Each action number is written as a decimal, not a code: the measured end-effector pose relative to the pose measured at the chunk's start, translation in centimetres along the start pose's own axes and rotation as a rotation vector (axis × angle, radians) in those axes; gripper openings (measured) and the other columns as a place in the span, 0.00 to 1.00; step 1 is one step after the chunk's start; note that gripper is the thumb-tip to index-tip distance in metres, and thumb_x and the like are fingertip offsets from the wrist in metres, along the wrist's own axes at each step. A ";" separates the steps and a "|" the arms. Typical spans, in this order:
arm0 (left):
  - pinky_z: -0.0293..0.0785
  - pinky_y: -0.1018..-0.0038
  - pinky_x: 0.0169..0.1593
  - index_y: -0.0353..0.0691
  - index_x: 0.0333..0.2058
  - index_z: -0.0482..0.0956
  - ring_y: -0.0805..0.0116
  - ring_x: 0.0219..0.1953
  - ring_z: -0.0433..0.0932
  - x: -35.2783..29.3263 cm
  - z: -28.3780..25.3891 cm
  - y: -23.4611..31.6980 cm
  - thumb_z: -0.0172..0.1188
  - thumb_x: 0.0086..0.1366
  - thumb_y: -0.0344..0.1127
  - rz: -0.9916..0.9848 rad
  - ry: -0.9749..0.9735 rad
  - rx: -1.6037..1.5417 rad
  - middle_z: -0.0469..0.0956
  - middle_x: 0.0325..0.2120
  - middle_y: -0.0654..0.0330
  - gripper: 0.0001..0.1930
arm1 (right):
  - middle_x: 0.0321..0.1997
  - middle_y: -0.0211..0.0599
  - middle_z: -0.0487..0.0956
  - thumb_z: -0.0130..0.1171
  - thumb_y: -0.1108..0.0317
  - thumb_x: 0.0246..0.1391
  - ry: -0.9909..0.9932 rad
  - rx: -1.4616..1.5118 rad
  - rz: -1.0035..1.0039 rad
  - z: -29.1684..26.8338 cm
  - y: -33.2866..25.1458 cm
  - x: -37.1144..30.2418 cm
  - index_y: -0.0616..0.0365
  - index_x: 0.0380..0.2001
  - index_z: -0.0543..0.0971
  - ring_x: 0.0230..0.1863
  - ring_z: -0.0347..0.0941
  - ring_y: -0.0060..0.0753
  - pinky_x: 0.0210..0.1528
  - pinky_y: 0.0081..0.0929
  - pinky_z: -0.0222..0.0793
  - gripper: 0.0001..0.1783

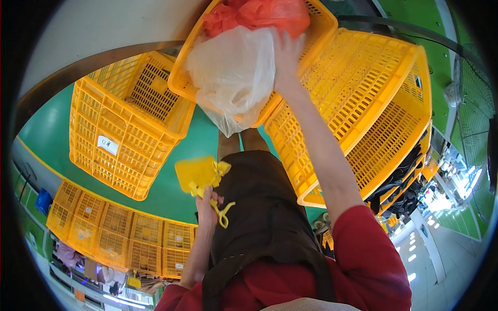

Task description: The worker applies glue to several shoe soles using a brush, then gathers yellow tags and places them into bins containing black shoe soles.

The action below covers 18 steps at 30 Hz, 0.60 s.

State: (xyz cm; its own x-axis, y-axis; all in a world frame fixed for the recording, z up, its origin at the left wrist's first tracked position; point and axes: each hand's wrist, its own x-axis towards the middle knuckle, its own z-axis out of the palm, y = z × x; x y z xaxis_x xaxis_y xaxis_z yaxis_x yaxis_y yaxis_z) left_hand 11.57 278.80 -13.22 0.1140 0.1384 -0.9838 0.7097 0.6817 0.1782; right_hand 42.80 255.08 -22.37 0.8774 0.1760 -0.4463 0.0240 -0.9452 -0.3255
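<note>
My left hand [207, 203], low in front of the dark apron, is closed around a yellow strap [224, 215] with a looped end. Joined to it or held with it is a flat yellow piece [193, 173], perhaps a tag; its exact kind is unclear. My right arm stretches forward to a yellow crate [182, 78]. There my right hand [287, 59] touches the right side of a clear plastic bag [233, 67], its fingers smeared by motion. The bag hangs partly over the crate's near rim. Behind it lies a red plastic bag [275, 15].
An open yellow crate [124, 135] stands at left on the green floor [52, 135]. Tilted yellow crates [358, 78] are stacked at right, dark items [402, 176] below them. A row of yellow crates [114, 228] lines the lower left. A curved metal rail [67, 75] runs across the upper left.
</note>
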 end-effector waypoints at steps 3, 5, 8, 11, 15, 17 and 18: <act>0.71 0.67 0.32 0.46 0.35 0.67 0.72 0.21 0.67 5.1 0.5 0.9 0.53 0.63 0.54 -0.116 -0.036 -0.148 0.65 0.19 0.67 0.18 | 0.46 0.43 0.76 0.55 0.55 0.50 -0.268 0.244 -0.096 6.3 -1.6 -1.0 0.54 0.46 0.74 0.50 0.70 0.37 0.49 0.34 0.67 0.22; 0.71 0.65 0.34 0.46 0.36 0.67 0.70 0.23 0.69 7.6 0.1 0.7 0.50 0.62 0.59 -0.147 -0.069 -0.140 0.66 0.20 0.67 0.21 | 0.47 0.41 0.76 0.56 0.57 0.50 -0.444 0.411 -0.169 10.4 -3.9 -2.8 0.54 0.48 0.73 0.50 0.70 0.34 0.50 0.31 0.67 0.23; 0.65 0.50 0.44 0.52 0.46 0.68 0.54 0.35 0.72 9.7 1.2 -0.3 0.40 0.52 0.78 -0.281 -0.174 -0.131 0.71 0.25 0.61 0.38 | 0.48 0.38 0.76 0.57 0.59 0.50 -0.697 0.638 -0.246 15.8 -5.1 -1.9 0.54 0.51 0.72 0.49 0.70 0.29 0.51 0.27 0.65 0.24; 0.61 0.47 0.47 0.51 0.48 0.67 0.53 0.40 0.71 8.3 1.3 -1.1 0.39 0.51 0.79 -0.327 -0.247 -0.222 0.72 0.29 0.58 0.40 | 0.32 0.33 0.80 0.52 0.57 0.54 -0.593 0.922 -0.116 20.6 -6.2 -12.4 0.56 0.40 0.77 0.31 0.72 0.27 0.35 0.27 0.69 0.17; 0.66 0.50 0.47 0.46 0.49 0.67 0.57 0.42 0.73 2.3 1.6 -0.3 0.49 0.56 0.68 -0.207 -0.111 -0.313 0.74 0.36 0.55 0.34 | 0.17 0.46 0.75 0.48 0.67 0.44 -0.925 0.820 -0.105 8.5 -14.1 -19.5 0.65 0.26 0.75 0.16 0.70 0.41 0.21 0.35 0.66 0.11; 0.66 0.50 0.47 0.46 0.49 0.67 0.57 0.42 0.73 0.8 0.2 -0.2 0.49 0.56 0.68 -0.189 -0.114 -0.309 0.74 0.36 0.56 0.33 | 0.21 0.57 0.75 0.52 0.68 0.39 -0.975 0.686 -0.415 5.9 -16.0 -22.4 0.66 0.25 0.76 0.24 0.74 0.56 0.26 0.47 0.67 0.11; 0.66 0.50 0.47 0.46 0.49 0.67 0.57 0.42 0.73 0.0 -0.9 -0.2 0.49 0.56 0.68 -0.175 -0.110 -0.307 0.74 0.36 0.56 0.33 | 0.23 0.57 0.76 0.53 0.67 0.40 -1.070 0.589 -0.346 3.1 -17.4 -22.9 0.67 0.24 0.76 0.28 0.75 0.59 0.27 0.48 0.68 0.12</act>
State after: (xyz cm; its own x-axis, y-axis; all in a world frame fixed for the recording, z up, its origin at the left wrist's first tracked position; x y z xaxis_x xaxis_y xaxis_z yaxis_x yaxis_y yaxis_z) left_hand 10.80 279.33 -13.26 0.0956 -0.0660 -0.9932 0.4854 0.8742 -0.0114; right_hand 20.83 268.31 -9.10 0.0370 0.7815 -0.6228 -0.2833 -0.5894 -0.7565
